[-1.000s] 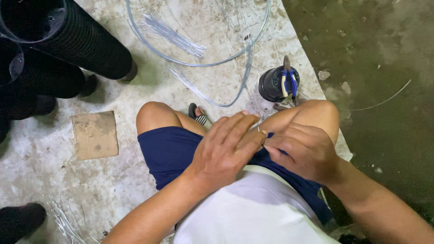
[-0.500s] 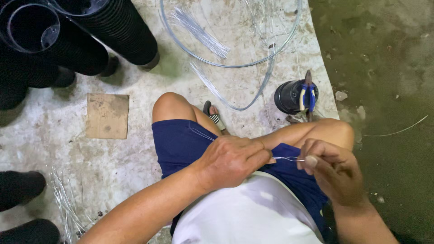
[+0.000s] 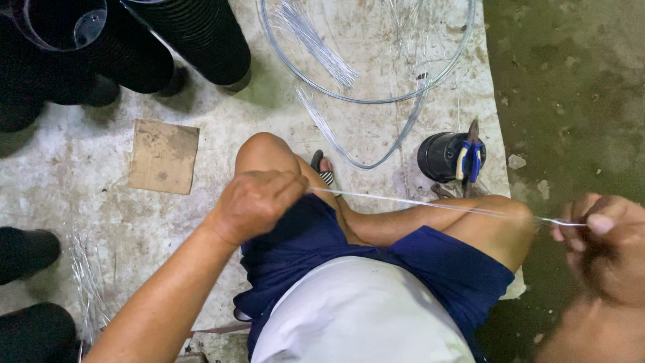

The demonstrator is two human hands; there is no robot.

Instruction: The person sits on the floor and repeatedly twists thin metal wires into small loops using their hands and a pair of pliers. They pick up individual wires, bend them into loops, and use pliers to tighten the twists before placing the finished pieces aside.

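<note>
Clear thin strand stretches taut across frame centre, over my knees, pinched at each end. My left hand is fisted on it, fingertips hidden. My right hand, blurred and cut off at right edge, pinches the other end. Pliers rest on black pot.

Under me: pale, stained concrete floor. Right of it, darker greenish floor. On the pale floor, upper left, stacked black ribbed pots; below them, cardboard scrap.
</note>
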